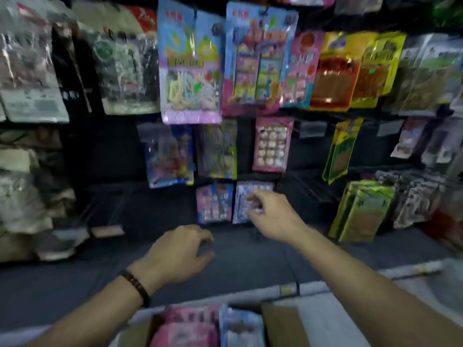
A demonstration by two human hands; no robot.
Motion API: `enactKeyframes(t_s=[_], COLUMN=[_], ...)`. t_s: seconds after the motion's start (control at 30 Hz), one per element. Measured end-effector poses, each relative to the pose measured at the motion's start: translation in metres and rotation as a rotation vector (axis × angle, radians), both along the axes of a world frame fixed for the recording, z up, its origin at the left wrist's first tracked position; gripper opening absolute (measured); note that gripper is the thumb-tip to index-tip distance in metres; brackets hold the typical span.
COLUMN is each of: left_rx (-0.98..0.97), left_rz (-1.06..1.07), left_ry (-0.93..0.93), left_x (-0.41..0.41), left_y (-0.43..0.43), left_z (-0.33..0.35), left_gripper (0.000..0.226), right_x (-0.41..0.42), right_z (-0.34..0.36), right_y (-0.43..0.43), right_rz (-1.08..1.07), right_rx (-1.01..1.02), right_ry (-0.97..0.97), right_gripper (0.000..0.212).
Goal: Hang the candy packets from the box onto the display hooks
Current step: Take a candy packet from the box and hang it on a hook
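Glossy flat plastic packet pinched by right hand; left hand loosely curled, holding nothing, above cardboard box

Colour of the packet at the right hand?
Pale lilac-white packet, small busy print; head view.

A shop — hanging snack packets crowd a dark display wall.
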State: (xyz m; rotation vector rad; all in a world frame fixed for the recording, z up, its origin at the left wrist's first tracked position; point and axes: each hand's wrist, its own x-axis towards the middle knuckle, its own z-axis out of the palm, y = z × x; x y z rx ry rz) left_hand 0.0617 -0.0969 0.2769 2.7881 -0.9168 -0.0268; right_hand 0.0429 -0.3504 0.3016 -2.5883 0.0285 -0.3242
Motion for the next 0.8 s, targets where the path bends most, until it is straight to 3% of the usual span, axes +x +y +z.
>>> enactKeyframes(t_s=[0.2, 0.33, 0.4, 0.47, 0.53, 0.63, 0.8], left_rx=[0.024, 0.113, 0.121, 0.127, 0.185, 0.294, 0.396], left_rz=[0.082, 0.128, 0.099, 0.07, 0.053, 0.037, 0.027], left_ry=[0.311, 0.338, 0.426, 0.533, 0.583, 0.628, 0.744], left_x=[-0.046, -0.066, -0.071, -0.074, -0.073, -0.07, -0.057], left_y=[0.041, 0.043, 0.035, 0.027, 0.025, 0.026, 0.029], left_z=[-0.133, -0.187, -0.205, -0.218, -0.231, -0.247, -0.264], left_gripper=[0.031, 0.029, 0.028, 0.032, 0.037, 0.044, 0.055], right_x=[-0.045, -0.06, -0.067, -0.08, -0.094, -0.101, -0.093], right_z=[-0.143, -0.226, -0.271, -0.315, -0.35, -0.38, -0.402], right_y=[0.021, 0.035, 0.045, 0.056, 0.067, 0.074, 0.09], right_rz=[0.031, 0.006, -0.069, -0.161, -0.237, -0.232, -0.267], right_rx=[0.065, 0.081, 0.141, 0.186, 0.102, -0.038, -0.095], right_ry=[0.321, 0.492, 0.6, 0.666, 0.742, 0.837, 0.893], right_gripper=[0.029, 0.009, 0.013, 0.044, 0.08, 0.1, 0.136])
